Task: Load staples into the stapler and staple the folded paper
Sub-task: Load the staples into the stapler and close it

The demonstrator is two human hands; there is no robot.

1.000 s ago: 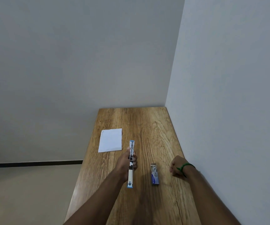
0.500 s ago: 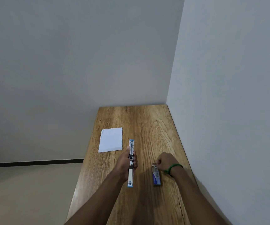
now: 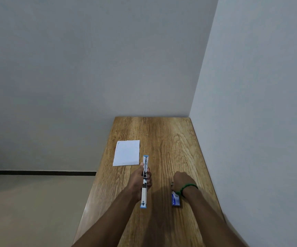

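The blue and metal stapler lies opened flat in a long line on the wooden table, and my left hand grips its middle. A small blue staple box rests to its right. My right hand, with a green band at the wrist, is curled over the box's far open end; whether the fingers hold anything is hidden. The folded white paper lies flat at the far left of the stapler.
A white wall runs along the table's right edge and another stands behind its far end. The table's left edge drops to a beige floor.
My right hand has moved left from near the wall onto the far end of the staple box. The left hand and the stapler have stayed put.
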